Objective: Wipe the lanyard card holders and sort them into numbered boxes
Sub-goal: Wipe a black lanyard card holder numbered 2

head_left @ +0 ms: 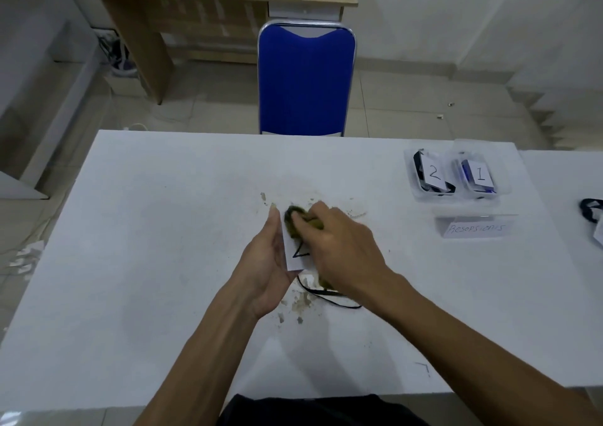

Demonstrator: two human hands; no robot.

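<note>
One white rectangular card holder marked "2" (298,252), frame centre, long axis running up-frame, black lanyard (329,296) trailing below. Left hand (266,262) cradles its edge; right hand (336,246) presses an olive cloth (293,221) onto it. Two clear numbered boxes, "2" (430,174) and "1" (479,174), upper right on the white table (163,262).

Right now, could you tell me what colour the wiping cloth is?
Olive green cloth, under the right hand; head view.

Cloth (298,221) on card holder (298,252), mid-table (163,230)
</note>
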